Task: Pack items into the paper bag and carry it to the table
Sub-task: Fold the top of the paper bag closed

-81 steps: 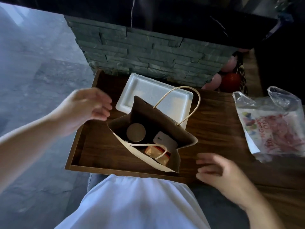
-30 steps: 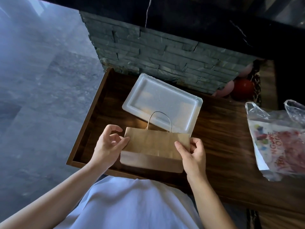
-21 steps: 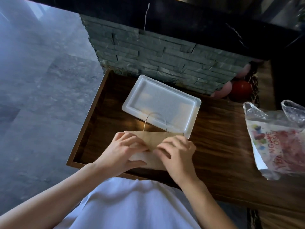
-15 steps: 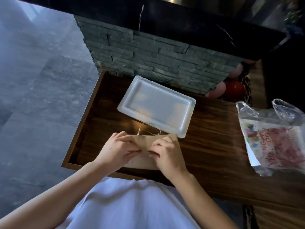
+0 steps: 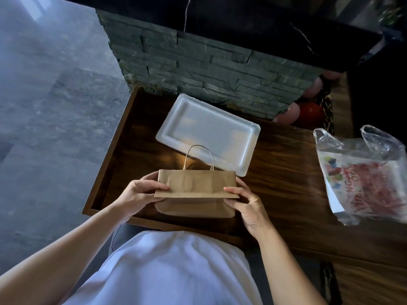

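A brown paper bag [image 5: 196,186] with its top folded over stands on the dark wooden tray-like surface [image 5: 123,155], close to its near rim. The twine handle [image 5: 199,157] sticks up behind the fold. My left hand [image 5: 138,194] grips the bag's left end, thumb on the folded flap. At the opposite end, my right hand [image 5: 244,199] pinches the right side of the fold. The bag's contents are hidden.
A white foam tray [image 5: 209,133] lies just behind the bag. A clear plastic bag with red print [image 5: 363,175] sits on the wood at the right. A grey stone-clad block [image 5: 209,78] rises behind, with red and pink balls [image 5: 308,111] beside it. Grey floor lies left.
The open bag with items inside was folded shut at the top. Both hands pressed the fold down in the middle, then moved out to the bag's two ends.
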